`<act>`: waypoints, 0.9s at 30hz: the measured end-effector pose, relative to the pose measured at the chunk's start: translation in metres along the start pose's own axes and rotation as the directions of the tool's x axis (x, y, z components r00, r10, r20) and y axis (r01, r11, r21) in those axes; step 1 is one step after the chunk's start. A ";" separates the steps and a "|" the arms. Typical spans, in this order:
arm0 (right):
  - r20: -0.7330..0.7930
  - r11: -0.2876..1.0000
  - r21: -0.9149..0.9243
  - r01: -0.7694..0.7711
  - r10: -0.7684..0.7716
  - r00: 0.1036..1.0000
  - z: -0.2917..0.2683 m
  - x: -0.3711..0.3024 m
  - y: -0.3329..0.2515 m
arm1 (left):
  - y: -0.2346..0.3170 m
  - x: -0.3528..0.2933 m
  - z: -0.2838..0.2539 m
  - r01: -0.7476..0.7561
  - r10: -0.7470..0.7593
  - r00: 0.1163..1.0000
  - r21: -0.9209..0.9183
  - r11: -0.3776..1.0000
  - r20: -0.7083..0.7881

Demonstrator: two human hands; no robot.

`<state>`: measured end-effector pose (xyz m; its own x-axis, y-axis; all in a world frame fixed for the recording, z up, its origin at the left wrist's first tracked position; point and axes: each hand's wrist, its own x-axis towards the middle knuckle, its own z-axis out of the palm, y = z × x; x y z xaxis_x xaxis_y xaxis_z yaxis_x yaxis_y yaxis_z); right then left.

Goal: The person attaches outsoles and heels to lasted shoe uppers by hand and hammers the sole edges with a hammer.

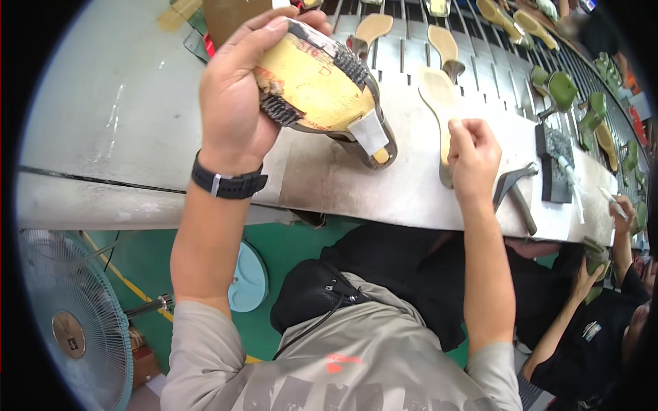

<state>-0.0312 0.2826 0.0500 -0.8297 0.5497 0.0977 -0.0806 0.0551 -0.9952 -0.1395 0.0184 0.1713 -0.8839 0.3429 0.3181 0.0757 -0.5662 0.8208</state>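
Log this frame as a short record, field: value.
Left hand: holds a shoe, yellow underside facing the camera
Right hand: curled closed at a tan sole-shaped piece; contact unclear
Surface: metal table
Right of right hand: hand tool, black block
Lower left: blue fan
Far right: co-worker

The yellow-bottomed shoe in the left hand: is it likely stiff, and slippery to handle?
The shoe is probably stiff: it seems to keep its shape in the left hand. Its rough, dark patches should give some grip; the smoother yellow area may be slipperier.
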 end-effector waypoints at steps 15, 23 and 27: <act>0.179 0.756 0.581 -0.301 0.242 0.954 -0.071 -0.185 -0.020 | -0.021 0.008 0.014 0.116 -0.106 0.991 -0.128 0.985 0.084; 0.236 0.868 0.434 -0.242 0.150 0.960 -0.072 -0.168 -0.040 | -0.027 -0.017 0.069 0.173 -0.174 0.892 0.040 0.984 0.417; 0.371 0.943 0.327 0.062 -0.188 0.910 -0.051 -0.163 -0.089 | -0.033 -0.040 0.081 0.225 -0.205 0.877 0.005 0.974 0.434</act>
<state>0.1389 0.2307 0.1223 -0.9443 0.1805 0.2753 -0.3077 -0.1866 -0.9330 -0.0689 0.0840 0.1702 -0.5907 0.7421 0.3169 -0.1230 -0.4709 0.8735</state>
